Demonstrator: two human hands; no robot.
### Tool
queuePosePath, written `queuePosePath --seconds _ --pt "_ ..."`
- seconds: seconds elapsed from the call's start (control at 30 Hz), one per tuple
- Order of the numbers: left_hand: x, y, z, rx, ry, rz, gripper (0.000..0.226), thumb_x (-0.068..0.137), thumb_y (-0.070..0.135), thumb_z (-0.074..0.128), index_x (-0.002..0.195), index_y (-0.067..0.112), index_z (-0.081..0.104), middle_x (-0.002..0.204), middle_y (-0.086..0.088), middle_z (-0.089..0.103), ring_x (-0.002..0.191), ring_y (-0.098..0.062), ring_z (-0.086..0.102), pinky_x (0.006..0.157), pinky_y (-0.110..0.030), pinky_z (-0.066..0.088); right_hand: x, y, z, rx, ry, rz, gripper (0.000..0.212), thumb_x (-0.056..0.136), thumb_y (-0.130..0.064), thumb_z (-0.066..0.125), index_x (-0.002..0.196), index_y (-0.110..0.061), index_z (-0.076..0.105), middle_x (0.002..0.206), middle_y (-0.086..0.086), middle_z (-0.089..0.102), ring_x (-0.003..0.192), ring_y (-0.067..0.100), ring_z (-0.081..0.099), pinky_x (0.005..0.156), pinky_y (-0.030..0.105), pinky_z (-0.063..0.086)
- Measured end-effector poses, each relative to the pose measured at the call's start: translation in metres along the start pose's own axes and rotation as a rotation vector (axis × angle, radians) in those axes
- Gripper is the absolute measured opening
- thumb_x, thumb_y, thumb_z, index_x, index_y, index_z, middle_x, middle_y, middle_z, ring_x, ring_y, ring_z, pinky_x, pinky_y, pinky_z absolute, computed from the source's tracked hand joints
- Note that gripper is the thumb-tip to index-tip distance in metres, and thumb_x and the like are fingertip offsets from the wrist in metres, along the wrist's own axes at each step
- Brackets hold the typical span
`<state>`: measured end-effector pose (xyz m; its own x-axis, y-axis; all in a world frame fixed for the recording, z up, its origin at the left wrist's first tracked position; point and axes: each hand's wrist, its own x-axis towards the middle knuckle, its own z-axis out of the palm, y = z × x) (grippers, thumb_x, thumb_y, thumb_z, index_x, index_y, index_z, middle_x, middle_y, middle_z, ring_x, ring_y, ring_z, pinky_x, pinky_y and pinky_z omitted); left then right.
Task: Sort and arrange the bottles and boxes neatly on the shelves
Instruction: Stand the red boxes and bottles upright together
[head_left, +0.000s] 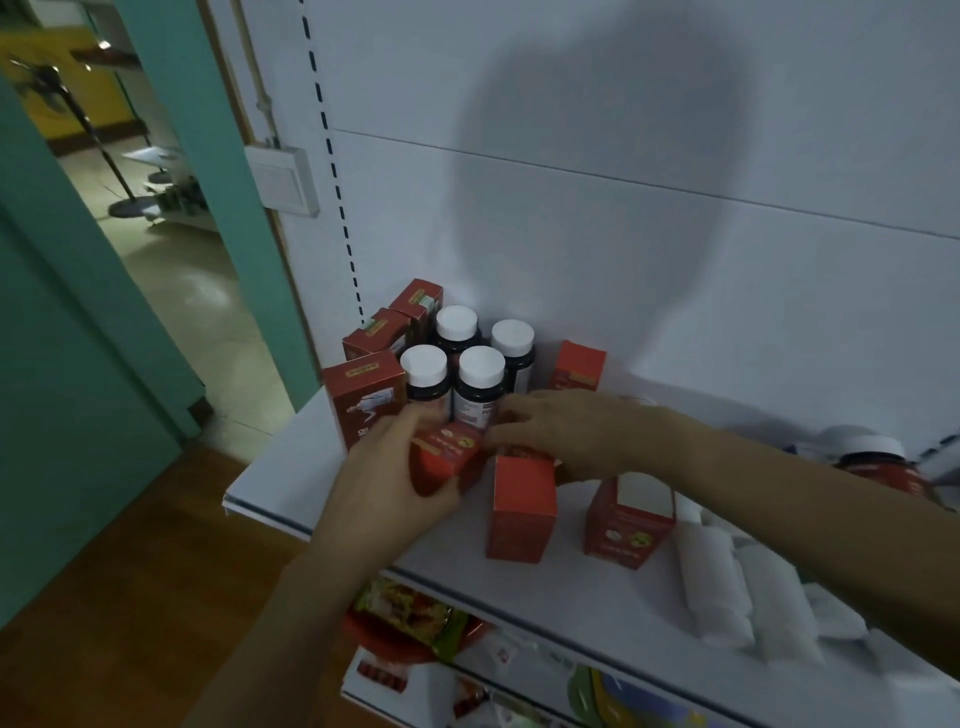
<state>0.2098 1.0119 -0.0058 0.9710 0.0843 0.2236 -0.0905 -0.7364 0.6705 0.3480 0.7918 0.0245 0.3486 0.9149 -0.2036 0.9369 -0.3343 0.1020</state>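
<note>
Head view: left hand (395, 462) grips red box (449, 457)

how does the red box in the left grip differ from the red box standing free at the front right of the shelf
The held box is tilted, clasped in the left grip; the free box stands upright on the shelf, untouched. The held box looks closed on top; the free box's top flaps are open, showing white inside. Both are red cartons with similar yellow-marked print.
</note>
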Motion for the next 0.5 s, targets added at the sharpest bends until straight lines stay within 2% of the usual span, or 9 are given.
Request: queuePosePath --seconds 0.1,0.2,0.3,0.4,0.47,0.5 --pt "0.009 0.015 -0.015 0.031 0.035 0.056 0.057 0.073 0.038 0.082 0.12 0.041 0.05 0.107 0.019 0.066 0.098 0.0 0.062 0.084 -0.028 0.055 -0.013 0.004 -0.006 0.124 -0.022 0.09 0.073 0.079 -0.029 0.081 0.142 -0.031 0.045 0.121 0.003 0.045 0.104 0.023 0.052 0.082 0.037 0.047" --pt "0.022 0.028 -0.022 0.097 -0.023 0.098 0.057 0.075 0.038 0.08 0.123 0.039 0.049 0.098 0.017 0.066 0.092 -0.006 0.063 0.076 -0.033 0.056 -0.028 0.013 -0.025 0.282 0.079 0.199 0.058 0.076 -0.024 0.078 0.127 -0.024 0.051 0.111 -0.002 0.053 0.096 0.016 0.053 0.076 0.03 0.041" --pt "0.041 0.037 -0.021 0.267 -0.148 0.163 0.051 0.079 0.035 0.078 0.122 0.037 0.051 0.097 0.013 0.065 0.085 -0.009 0.061 0.065 -0.033 0.052 -0.042 0.026 -0.032 0.394 0.186 0.384 0.056 0.073 -0.03 0.079 0.12 -0.025 0.049 0.099 -0.005 0.064 0.086 0.017 0.063 0.073 0.034 0.05" --pt "0.056 0.046 -0.011 0.313 -0.231 0.267 0.042 0.083 0.027 0.077 0.12 0.033 0.058 0.106 0.008 0.066 0.095 -0.014 0.062 0.07 -0.034 0.053 -0.045 0.025 -0.019 0.395 0.251 0.459 0.056 0.078 -0.034 0.076 0.127 -0.025 0.051 0.103 -0.005 0.068 0.089 0.017 0.064 0.075 0.031 0.049" --pt "0.06 0.051 -0.005 0.279 -0.262 0.318 0.04 0.083 0.022 0.078 0.119 0.03 0.062 0.112 0.009 0.066 0.101 -0.013 0.061 0.078 -0.033 0.052 -0.045 0.022 -0.007 0.391 0.263 0.482 0.049 0.083 -0.038 0.076 0.124 -0.022 0.055 0.102 -0.004 0.067 0.091 0.018 0.064 0.072 0.029 0.042" --pt "0.062 0.053 -0.004 0.251 -0.271 0.348 0.04 0.083 0.021 0.078 0.119 0.029 0.063 0.113 0.009 0.066 0.102 -0.012 0.06 0.081 -0.032 0.052 -0.047 0.021 -0.004 0.4 0.265 0.504 0.048 0.084 -0.04 0.076 0.124 -0.022 0.056 0.101 -0.004 0.067 0.09 0.019 0.064 0.073 0.03 0.044"
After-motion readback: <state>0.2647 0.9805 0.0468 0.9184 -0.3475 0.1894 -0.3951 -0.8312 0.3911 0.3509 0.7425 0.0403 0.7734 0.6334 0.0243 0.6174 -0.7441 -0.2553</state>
